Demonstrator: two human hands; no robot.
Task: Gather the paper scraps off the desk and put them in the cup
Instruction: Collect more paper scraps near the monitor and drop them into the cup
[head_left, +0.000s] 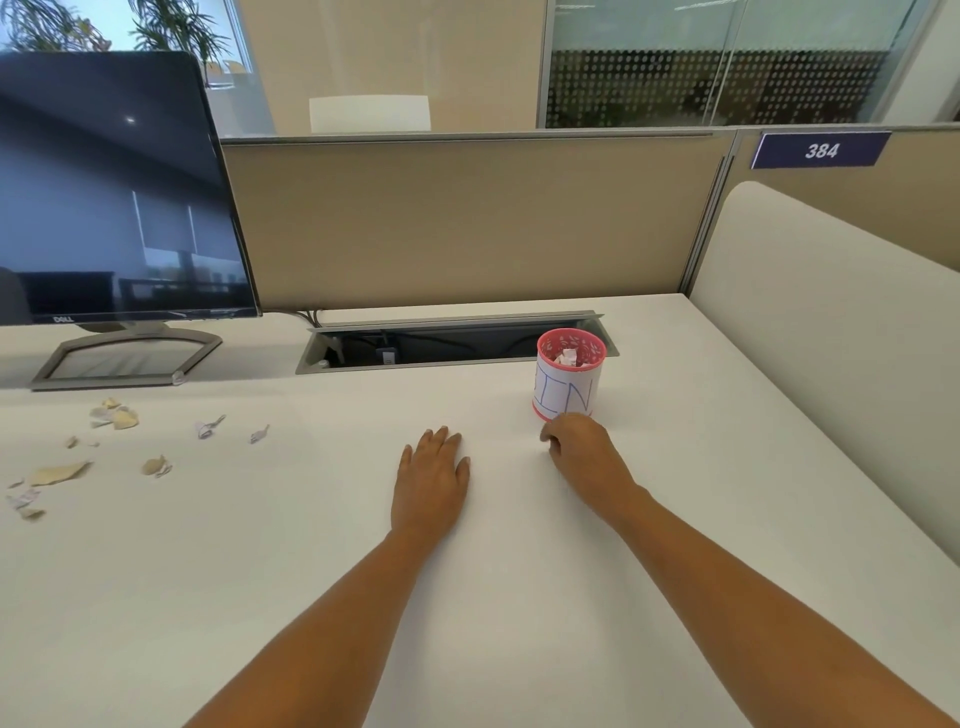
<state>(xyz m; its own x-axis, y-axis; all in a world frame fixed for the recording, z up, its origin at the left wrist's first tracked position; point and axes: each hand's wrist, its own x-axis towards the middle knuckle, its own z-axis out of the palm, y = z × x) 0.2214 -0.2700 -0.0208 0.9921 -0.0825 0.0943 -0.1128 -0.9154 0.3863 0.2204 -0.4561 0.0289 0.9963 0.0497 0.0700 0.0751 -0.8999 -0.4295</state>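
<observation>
A pink mesh cup (569, 379) with a white paper label stands on the white desk (311, 545), right of centre. A crumpled white scrap (566, 357) shows inside it. Several torn paper scraps (117, 417), tan and white, lie scattered on the desk's left side below the monitor. My left hand (431, 480) rests flat on the desk, fingers together, holding nothing. My right hand (584, 449) sits just in front of the cup's base with its fingers curled under; whether it holds a scrap is hidden.
A dark Dell monitor (114, 187) on a grey stand (124, 358) occupies the back left. An open cable tray (441, 345) runs along the desk's rear, right behind the cup. Beige partition walls (467, 218) close the back and right side.
</observation>
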